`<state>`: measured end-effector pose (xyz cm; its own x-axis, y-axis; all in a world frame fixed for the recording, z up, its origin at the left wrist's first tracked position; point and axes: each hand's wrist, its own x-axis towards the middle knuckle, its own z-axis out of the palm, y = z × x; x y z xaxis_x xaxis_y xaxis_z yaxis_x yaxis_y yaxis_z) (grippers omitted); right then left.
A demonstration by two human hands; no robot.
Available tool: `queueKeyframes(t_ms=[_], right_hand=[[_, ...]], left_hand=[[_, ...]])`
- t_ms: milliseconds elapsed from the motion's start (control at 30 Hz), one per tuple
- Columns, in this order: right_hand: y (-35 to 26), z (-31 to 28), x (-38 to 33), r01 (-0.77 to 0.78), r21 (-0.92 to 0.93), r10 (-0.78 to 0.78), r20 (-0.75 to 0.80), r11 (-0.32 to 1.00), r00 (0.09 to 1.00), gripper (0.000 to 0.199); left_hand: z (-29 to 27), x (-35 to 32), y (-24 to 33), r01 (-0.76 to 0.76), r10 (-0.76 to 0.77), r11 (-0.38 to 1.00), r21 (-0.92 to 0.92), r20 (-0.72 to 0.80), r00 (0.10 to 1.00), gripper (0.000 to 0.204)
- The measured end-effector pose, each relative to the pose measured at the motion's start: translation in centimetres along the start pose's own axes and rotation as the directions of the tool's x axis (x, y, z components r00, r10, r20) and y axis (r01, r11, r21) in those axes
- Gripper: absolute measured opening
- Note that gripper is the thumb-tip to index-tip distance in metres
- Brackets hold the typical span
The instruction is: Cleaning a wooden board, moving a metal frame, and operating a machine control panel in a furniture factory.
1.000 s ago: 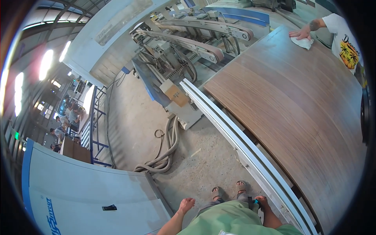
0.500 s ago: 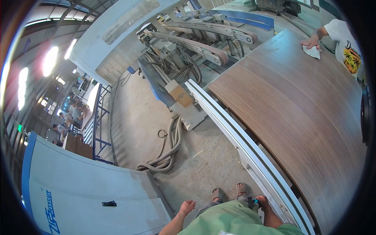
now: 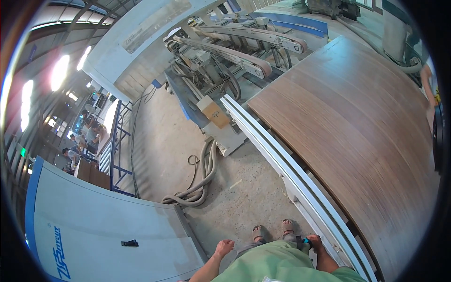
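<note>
While the right hand (image 3: 314, 243) closes around a small teal-tipped tool (image 3: 306, 241) at the person's hip, it hangs just beside the white rail (image 3: 282, 157) edging the brown wood panel (image 3: 357, 136). The left hand (image 3: 223, 246) hangs loose and half open, holding nothing, above the concrete floor (image 3: 235, 192). Compared with a second ago, the co-worker wiping the panel's far corner has slipped almost out of view; only an arm (image 3: 427, 84) shows at the right rim.
</note>
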<state>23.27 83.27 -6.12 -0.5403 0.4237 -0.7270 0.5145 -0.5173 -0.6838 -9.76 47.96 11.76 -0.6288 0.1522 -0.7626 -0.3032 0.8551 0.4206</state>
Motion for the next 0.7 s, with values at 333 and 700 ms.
queueKeyframes(t_ms=[333,700], right_hand=[[-3.0,0.5,-1.1,0.019,-0.150,-0.024,-0.030,0.989,0.999,0.021],[-4.6,0.9,-1.2,-0.050,-0.025,0.049,-0.038,0.998,0.998,0.015]], left_hand=[[-0.4,-0.8,2.6,-0.013,0.013,1.000,0.005,-0.002,1.000,0.039],[-0.3,0.9,1.2,-0.012,0.012,0.999,-0.043,0.003,1.000,0.038]])
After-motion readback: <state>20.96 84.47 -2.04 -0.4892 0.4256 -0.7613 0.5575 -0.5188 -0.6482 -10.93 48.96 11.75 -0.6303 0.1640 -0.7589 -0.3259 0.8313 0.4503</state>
